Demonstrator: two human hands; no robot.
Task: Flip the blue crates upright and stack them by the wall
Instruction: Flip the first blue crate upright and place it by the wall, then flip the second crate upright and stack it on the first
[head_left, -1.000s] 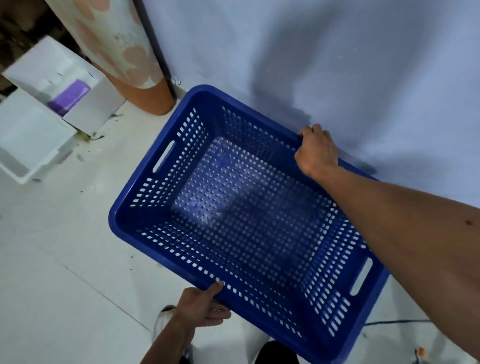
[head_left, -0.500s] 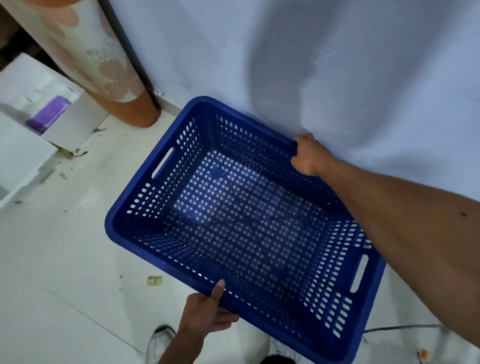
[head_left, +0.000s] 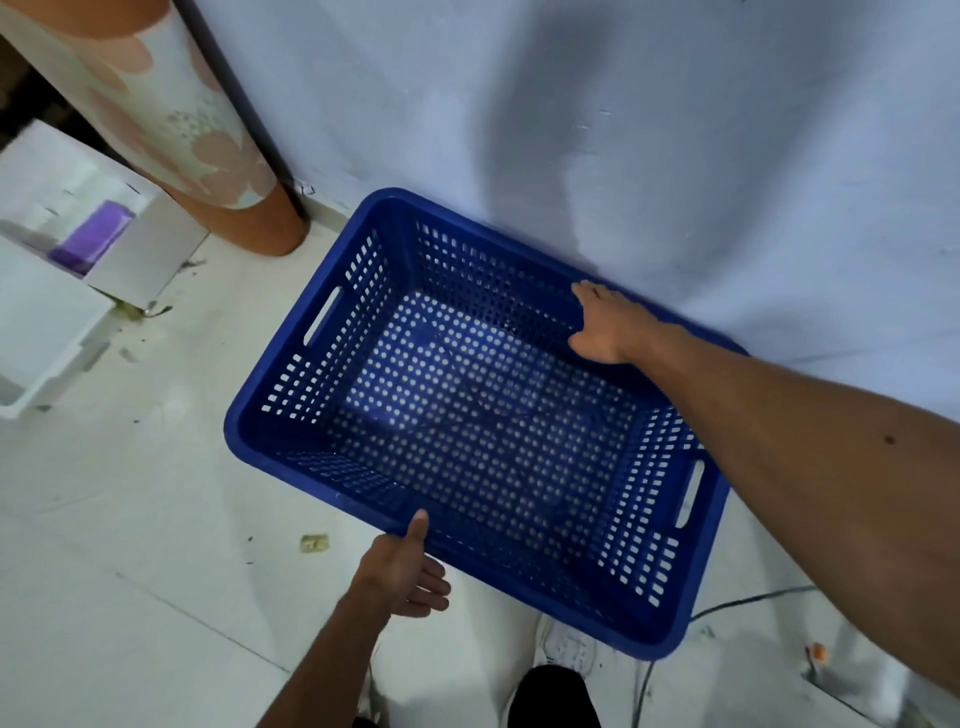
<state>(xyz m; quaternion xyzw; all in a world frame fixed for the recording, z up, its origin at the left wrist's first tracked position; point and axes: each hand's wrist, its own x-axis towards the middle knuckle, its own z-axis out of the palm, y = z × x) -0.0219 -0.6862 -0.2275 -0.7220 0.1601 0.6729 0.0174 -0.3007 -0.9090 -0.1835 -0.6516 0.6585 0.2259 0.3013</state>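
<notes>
One blue perforated crate (head_left: 483, 415) stands upright on the floor, mouth up, its far long side against the pale wall (head_left: 623, 130). My right hand (head_left: 602, 325) lies over the far rim with the fingers stretched flat along it and the thumb inside the crate. At the near rim, my left hand (head_left: 410, 569) touches the edge with only its thumb tip. Its fingers are loose and apart, just outside the crate wall. The crate is empty.
A patterned cylinder with an orange base (head_left: 223, 176) stands left of the crate by a dark pole. White foam boxes (head_left: 67, 270), one holding a purple item, sit at the far left. A cable (head_left: 727, 605) runs on the tiled floor at right; my shoe (head_left: 566, 644) is below.
The crate has gone down and back until it sits against the wall. My right hand has loosened from a closed grip to a flat hand; the left hand's fingers have spread.
</notes>
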